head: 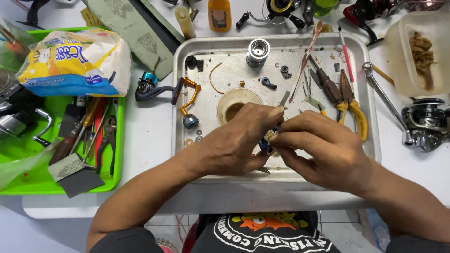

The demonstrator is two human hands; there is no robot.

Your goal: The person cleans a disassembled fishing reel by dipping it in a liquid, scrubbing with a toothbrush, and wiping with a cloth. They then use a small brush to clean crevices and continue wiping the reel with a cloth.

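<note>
Green tray (117, 140) with tools far left; left hand (239, 140) over metal tray (180, 93), fingers curled, pinching small part (270, 136); part between both hands at tray's front middle; right hand (323, 147) fingertips pinching same part; pliers (351, 105) right.

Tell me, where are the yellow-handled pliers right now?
The pliers lie in the right part of the metal tray, beside a brown-handled screwdriver, just beyond the right hand.

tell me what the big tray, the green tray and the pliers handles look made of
Big tray: likely aluminium or steel, dull grey, scuffed. Green tray: plastic by its bright, glossy, uniform colour. Pliers handles: probably yellow rubbery or plastic sleeves over metal.
</note>
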